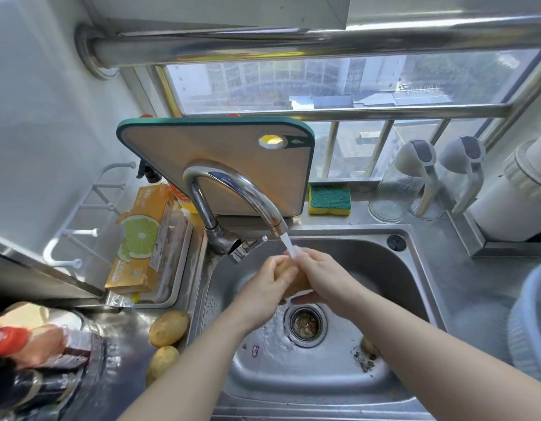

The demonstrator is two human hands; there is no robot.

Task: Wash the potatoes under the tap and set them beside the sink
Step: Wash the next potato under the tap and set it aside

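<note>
Stainless sink [393, 287] with swan-neck tap [233, 183] running. Step in hand: washing. The left hand [263, 287] and right hand [321, 271] meet over the basin, above the drain strainer [305, 323]. The fingers of both are curled round one potato [289, 276], which sits between the palms under the water stream [289, 244]. The stream lands on the right hand's fingers and the top of the potato.

Two potatoes [168, 328] lie on the counter [120, 338] just left of the sink rim, close together, apparently already set down. A small brownish lump [368, 344] low in the basin beside the right forearm may be another potato or only debris; it is too hidden to tell.

Next move, as judged: turn the potato so that every side meets the water, then carry it left over the rim and lay it near the pair, gently, since a wet round tuber on wet steel could slip or roll.

Surroundings: a chopping board [220, 165] leans behind the tap. A carton with a lime picture [141, 238] lies in a tray behind the landing spot, and bottles [26, 344] crowd its near-left side, so the free strip is narrow. A sponge [329, 199] rests on the ledge, well clear.
</note>
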